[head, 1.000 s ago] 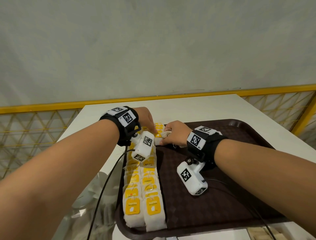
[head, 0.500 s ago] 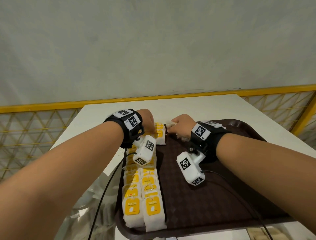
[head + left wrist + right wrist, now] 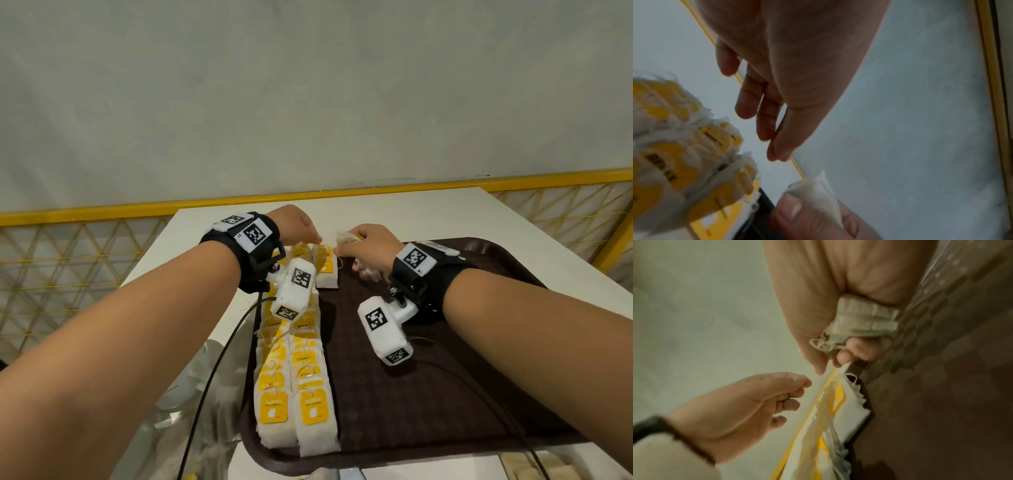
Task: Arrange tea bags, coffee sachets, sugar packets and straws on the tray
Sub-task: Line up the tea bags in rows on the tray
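Right hand (image 3: pixel 838 308) gripping a bunch of tea bags (image 3: pixel 861 319), thumb and fingers curled round them; left hand (image 3: pixel 748 404) just beside, fingers loosely curled; tea bag rows (image 3: pixel 840 426) on brown tray (image 3: pixel 941 402)

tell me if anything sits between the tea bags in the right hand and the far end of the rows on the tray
Nothing visible does. The right hand grips a bunch of white paper tea bags just beside the far end of the yellow-tagged tea bag rows on the brown plastic tray; the open left hand hovers alongside.

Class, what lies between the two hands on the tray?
In the head view, the far end of the tea bag rows lies between the left hand and right hand.
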The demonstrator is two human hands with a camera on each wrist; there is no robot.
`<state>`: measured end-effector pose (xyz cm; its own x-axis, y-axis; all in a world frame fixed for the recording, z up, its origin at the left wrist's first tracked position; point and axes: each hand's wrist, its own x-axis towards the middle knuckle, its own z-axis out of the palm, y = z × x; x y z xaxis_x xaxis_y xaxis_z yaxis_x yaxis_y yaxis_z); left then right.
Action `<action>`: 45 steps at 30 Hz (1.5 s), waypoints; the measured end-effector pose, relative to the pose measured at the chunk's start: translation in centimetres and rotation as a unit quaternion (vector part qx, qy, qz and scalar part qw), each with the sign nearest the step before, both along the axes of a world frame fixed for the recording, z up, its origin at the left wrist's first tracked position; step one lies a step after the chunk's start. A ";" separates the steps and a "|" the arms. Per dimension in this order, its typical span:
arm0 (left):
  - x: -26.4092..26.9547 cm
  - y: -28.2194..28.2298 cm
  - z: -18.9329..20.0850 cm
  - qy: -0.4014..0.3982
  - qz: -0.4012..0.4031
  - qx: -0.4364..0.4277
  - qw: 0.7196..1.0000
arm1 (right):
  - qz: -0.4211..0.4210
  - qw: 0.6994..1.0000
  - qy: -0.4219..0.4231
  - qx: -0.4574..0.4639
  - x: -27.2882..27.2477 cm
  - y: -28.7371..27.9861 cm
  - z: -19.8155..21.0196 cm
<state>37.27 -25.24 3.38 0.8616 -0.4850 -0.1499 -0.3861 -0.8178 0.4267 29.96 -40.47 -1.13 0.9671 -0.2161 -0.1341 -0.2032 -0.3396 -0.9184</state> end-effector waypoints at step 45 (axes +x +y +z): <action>-20.5 4.9 -0.1 0.037 0.042 -0.457 0.888 | 0.088 0.932 0.054 0.347 -15.1 2.5 6.8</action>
<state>16.82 -20.32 3.31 0.9046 -0.3678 0.2153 -0.2830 -0.1408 0.9487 14.88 -37.95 5.63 0.9519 0.1197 -0.2820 -0.3053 0.2923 -0.9063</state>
